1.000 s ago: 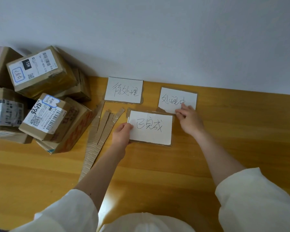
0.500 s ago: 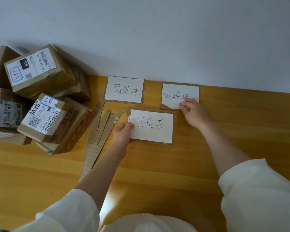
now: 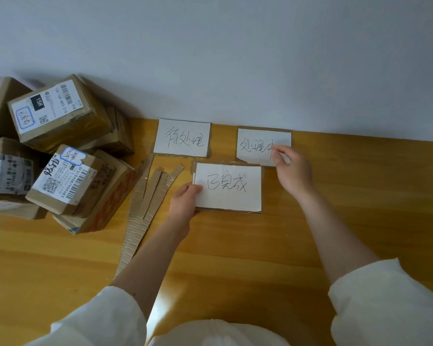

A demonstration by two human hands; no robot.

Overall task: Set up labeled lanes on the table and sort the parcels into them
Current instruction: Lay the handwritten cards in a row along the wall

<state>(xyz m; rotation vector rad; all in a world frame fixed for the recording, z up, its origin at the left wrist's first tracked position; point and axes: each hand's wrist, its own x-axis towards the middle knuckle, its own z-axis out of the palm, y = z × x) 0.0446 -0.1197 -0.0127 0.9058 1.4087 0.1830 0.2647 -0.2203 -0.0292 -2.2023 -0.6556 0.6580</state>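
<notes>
Three white handwritten label cards on cardboard backing lie on the wooden table (image 3: 360,196). The far left card (image 3: 183,138) sits against the wall, untouched. My right hand (image 3: 291,171) pinches the lower right corner of the far right card (image 3: 258,144), covering its last character. My left hand (image 3: 185,203) grips the left edge of the near middle card (image 3: 229,187). A heap of brown cardboard parcels (image 3: 60,156) with shipping labels is piled at the table's left end.
Several cut cardboard strips (image 3: 148,203) lie fanned out between the parcels and the near card, running toward me. A pale wall (image 3: 235,58) borders the table's far edge. My white sleeves fill the bottom of the view.
My right hand has slid the far right card away from the near card, up toward the wall and to the right. My left hand has stayed on the near card's left edge.
</notes>
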